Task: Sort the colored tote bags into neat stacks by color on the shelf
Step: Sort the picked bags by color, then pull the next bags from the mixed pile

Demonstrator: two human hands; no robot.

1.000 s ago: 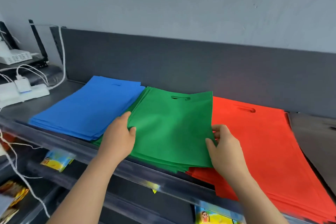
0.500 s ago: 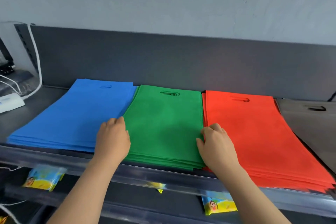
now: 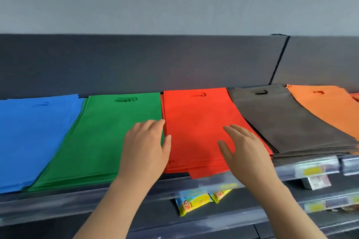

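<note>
Red stack of tote bags (image 3: 194,122) is set on the shelf (image 3: 58,199) between green stack (image 3: 104,134) and grey stack (image 3: 272,120); left hand (image 3: 145,149) and right hand (image 3: 246,150) are held at its sides, fingers outstretched.

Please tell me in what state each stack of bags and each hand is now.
blue stack: flat, fairly even.
green stack: flat, left edges slightly fanned.
red stack: flat, one bag's corner sticks out in front.
grey stack: skewed, lower bags fanned out.
orange stack: angled, overlaps the grey stack.
left hand: fingers relaxed, at the red stack's left edge.
right hand: fingers straight, over the red stack's right edge.
</note>
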